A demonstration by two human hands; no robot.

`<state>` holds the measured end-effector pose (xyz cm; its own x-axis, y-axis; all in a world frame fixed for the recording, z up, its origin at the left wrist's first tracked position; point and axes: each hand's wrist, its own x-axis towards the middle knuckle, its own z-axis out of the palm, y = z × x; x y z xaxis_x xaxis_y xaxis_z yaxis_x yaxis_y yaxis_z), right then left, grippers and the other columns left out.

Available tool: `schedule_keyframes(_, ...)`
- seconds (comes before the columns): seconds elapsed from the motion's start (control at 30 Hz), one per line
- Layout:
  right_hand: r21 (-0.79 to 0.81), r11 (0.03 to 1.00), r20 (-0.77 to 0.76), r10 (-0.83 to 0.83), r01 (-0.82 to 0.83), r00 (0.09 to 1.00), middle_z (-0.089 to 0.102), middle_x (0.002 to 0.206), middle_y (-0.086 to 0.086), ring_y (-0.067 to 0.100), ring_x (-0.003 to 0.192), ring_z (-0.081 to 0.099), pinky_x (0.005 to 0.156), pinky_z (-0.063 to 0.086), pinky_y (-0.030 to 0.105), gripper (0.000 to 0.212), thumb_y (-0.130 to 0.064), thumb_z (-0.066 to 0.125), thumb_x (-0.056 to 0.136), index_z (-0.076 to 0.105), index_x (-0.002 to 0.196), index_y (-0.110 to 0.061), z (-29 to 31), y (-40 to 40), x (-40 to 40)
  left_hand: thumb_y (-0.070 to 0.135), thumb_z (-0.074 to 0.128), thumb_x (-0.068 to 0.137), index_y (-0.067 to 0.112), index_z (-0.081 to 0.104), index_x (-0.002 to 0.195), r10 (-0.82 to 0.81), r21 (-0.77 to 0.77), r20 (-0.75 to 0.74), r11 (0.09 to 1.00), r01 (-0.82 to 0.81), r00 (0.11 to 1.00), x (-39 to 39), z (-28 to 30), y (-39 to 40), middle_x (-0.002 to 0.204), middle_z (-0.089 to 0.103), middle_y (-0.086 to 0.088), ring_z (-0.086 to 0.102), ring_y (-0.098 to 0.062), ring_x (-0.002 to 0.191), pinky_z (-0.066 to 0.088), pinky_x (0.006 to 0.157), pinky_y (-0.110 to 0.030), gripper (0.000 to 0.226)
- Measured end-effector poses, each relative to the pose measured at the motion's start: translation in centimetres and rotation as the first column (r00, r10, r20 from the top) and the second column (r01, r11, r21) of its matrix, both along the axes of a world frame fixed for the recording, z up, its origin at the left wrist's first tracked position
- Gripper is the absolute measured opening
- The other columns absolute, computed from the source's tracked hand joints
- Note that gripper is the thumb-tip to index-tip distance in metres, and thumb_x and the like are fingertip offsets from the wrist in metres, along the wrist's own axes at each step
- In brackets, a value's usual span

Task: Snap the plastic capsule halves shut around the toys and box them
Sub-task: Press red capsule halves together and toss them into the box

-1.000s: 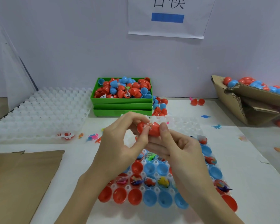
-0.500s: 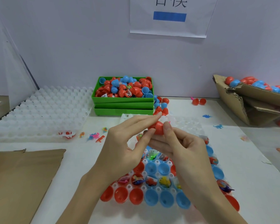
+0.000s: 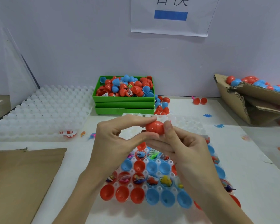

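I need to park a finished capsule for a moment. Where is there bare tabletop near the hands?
Bare white tabletop lies right of the filled tray, toward the cardboard box, with only a few small toys scattered. A narrower strip runs between that tray and the flat cardboard sheet. It is crowded beside the green box, where loose capsule halves lie.

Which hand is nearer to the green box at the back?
Left. The left hand is just in front of the green box; the right hand is further right and nearer the camera.

The capsule (image 3: pixel 155 127) is red. The box (image 3: pixel 124 99) is green, full of red and blue halves. The tray (image 3: pixel 39 113) is white. The cardboard (image 3: pixel 21 178) is brown.
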<state>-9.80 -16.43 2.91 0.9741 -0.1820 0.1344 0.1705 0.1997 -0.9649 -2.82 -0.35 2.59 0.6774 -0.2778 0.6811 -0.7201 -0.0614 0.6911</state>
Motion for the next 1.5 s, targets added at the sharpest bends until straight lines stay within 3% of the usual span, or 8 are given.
schedule_keyframes(0.2,-0.046,0.998,0.035,-0.036,0.038,0.999,0.081,0.094,0.003,0.018,0.095,0.079,0.094,0.053,0.017,0.031,-0.047,0.059,0.098,0.083,0.101,-0.028,-0.2,0.2,-0.1,0.031,0.082,0.080,0.025,0.078,0.113,-0.022,0.026,-0.035,0.999,0.023,0.999,0.1,0.0,0.1,0.108,0.079,0.014,0.074,-0.012,0.108,0.056,0.095,-0.023,0.034)
schedule_keyframes(0.37,-0.092,0.991,0.083,-0.093,0.101,0.992,0.081,0.088,0.000,0.014,0.088,0.079,0.081,0.056,0.012,0.030,-0.040,0.058,0.100,0.084,0.095,-0.027,-0.1,0.4,-0.2,0.032,0.081,0.080,0.026,0.079,0.113,-0.017,0.038,-0.047,0.999,0.019,0.999,0.2,0.0,0.2,0.108,0.079,0.017,0.074,-0.008,0.107,0.056,0.095,-0.022,0.033)
schedule_keyframes(0.53,-0.173,0.970,0.144,-0.148,0.172,0.979,0.081,0.088,-0.005,0.012,0.088,0.079,0.079,0.057,0.013,0.029,-0.036,0.058,0.101,0.084,0.097,-0.023,-0.2,0.4,-0.2,0.027,0.081,0.082,0.024,0.078,0.116,-0.026,0.046,-0.048,0.999,0.028,0.999,0.3,-0.1,0.2,0.112,0.078,0.017,0.073,-0.006,0.110,0.057,0.097,-0.024,0.034)
schedule_keyframes(0.7,-0.320,0.903,0.251,-0.211,0.286,0.945,0.079,0.086,-0.019,0.002,0.086,0.077,0.077,0.057,0.011,0.023,-0.033,0.057,0.103,0.079,0.096,-0.037,-0.5,0.7,-0.1,0.025,0.081,0.082,0.023,0.078,0.115,-0.040,0.059,-0.063,0.997,0.044,0.997,0.3,0.0,0.3,0.110,0.079,0.016,0.073,-0.007,0.109,0.056,0.096,-0.021,0.033)
schedule_keyframes(0.9,-0.170,0.967,0.128,-0.171,0.192,0.977,0.081,0.085,-0.002,0.014,0.084,0.079,0.079,0.056,0.012,0.035,-0.035,0.055,0.105,0.084,0.094,-0.021,-0.1,0.5,-0.3,0.025,0.080,0.083,0.022,0.079,0.115,-0.001,0.083,-0.032,0.997,0.004,0.999,0.0,0.0,-0.1,0.109,0.079,0.014,0.073,-0.007,0.109,0.056,0.096,-0.022,0.033)
schedule_keyframes(1.27,-0.270,0.929,0.165,-0.214,0.253,0.963,0.081,0.083,-0.008,0.009,0.081,0.079,0.079,0.055,0.010,0.031,-0.032,0.056,0.105,0.084,0.091,-0.025,-0.3,0.6,-0.2,0.024,0.079,0.083,0.016,0.077,0.118,0.014,0.135,0.039,0.991,-0.019,0.999,0.0,0.2,0.0,0.113,0.077,0.011,0.072,-0.005,0.110,0.054,0.097,-0.020,0.036)
schedule_keyframes(1.37,-0.165,0.974,0.077,-0.142,0.153,0.987,0.081,0.089,0.000,0.015,0.089,0.079,0.086,0.056,0.015,0.029,-0.038,0.060,0.100,0.084,0.094,-0.025,-0.1,0.4,-0.2,0.026,0.079,0.083,0.015,0.077,0.119,0.024,0.139,0.033,0.990,-0.028,0.999,-0.1,0.4,0.1,0.116,0.077,0.010,0.071,-0.008,0.114,0.055,0.100,-0.025,0.038)
schedule_keyframes(1.5,0.263,0.958,-0.084,0.139,-0.113,0.987,0.075,0.114,0.022,0.031,0.113,0.073,0.094,0.058,0.029,0.040,-0.037,0.068,0.094,0.077,0.113,-0.004,0.2,-0.6,0.2,0.027,0.080,0.088,0.013,0.072,0.128,0.074,0.137,0.173,0.986,-0.098,0.982,-0.4,0.6,-0.1,0.126,0.073,0.007,0.067,-0.008,0.122,0.053,0.105,-0.028,0.043)
